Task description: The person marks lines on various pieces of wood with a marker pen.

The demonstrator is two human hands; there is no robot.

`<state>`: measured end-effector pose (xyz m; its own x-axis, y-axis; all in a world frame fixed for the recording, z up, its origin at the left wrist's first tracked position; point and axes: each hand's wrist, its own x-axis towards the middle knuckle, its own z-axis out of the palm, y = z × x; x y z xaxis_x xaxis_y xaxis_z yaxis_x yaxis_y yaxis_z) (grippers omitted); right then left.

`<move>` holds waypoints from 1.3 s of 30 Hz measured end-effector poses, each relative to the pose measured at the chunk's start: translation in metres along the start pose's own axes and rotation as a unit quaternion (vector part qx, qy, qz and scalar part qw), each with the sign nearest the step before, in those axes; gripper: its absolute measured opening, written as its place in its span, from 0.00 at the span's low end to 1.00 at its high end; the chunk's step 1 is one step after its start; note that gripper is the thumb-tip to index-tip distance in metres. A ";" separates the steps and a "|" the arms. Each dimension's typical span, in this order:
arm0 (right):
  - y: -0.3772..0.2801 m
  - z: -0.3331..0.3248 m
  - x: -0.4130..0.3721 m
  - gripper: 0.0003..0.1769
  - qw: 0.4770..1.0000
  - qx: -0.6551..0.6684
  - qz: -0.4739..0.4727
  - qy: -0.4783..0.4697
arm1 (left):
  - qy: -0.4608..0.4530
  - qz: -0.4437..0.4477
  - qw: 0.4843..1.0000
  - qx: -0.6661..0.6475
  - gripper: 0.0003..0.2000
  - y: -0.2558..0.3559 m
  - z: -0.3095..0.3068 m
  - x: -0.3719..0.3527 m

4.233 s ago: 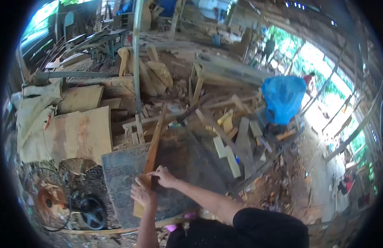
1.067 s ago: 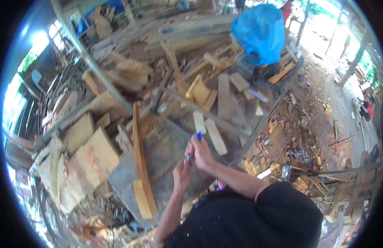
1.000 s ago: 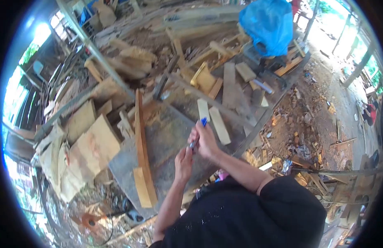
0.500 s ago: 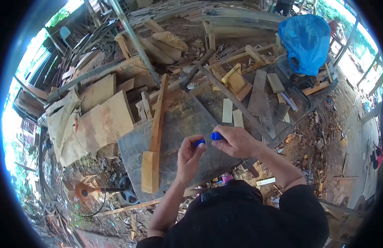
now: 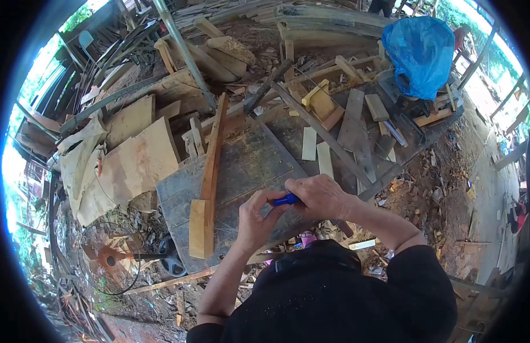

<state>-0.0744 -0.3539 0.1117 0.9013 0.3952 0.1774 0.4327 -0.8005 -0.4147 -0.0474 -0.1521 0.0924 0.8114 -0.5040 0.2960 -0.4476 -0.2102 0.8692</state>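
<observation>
A short blue cylinder (image 5: 285, 199), whose exact kind I cannot make out, spans the gap between my two hands above the near part of the dark workbench (image 5: 248, 171). My left hand (image 5: 258, 216) pinches its left end between thumb and fingers. From the other side my right hand (image 5: 320, 197) is closed around the right end and hides that part. A long wooden strip (image 5: 215, 146) lies on the bench to the left, with a short wood block (image 5: 199, 228) against its near end.
Beyond my hands lie pale wood pieces (image 5: 309, 144), a yellow wooden piece (image 5: 320, 102) and dark boards (image 5: 356, 131). A blue plastic bag (image 5: 419, 57) sits at the far right. At lower left stands a fan (image 5: 110, 260); large planks (image 5: 133, 166) lie left of the bench.
My hands have come together. The two separate blue parts, one in each hand before, now meet as one piece. The whole view has shifted slightly.
</observation>
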 end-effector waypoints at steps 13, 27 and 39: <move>0.007 0.017 -0.017 0.13 0.997 -0.022 0.033 0.068 | -0.117 -0.076 0.989 0.051 0.21 -0.012 0.000 0.002; 0.001 0.034 -0.046 0.15 0.991 0.083 0.079 -0.073 | -0.189 0.013 0.977 0.100 0.08 -0.021 0.015 -0.014; -0.019 0.055 -0.039 0.12 0.959 0.182 0.179 -0.121 | -0.227 0.045 0.968 0.094 0.09 -0.056 0.000 -0.027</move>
<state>-0.1191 -0.3295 0.0629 0.9403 0.2521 -0.2285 0.0200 -0.7113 -0.7026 -0.0444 -0.1265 0.0353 0.5358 -0.8351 0.1249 -0.6039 -0.2756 0.7479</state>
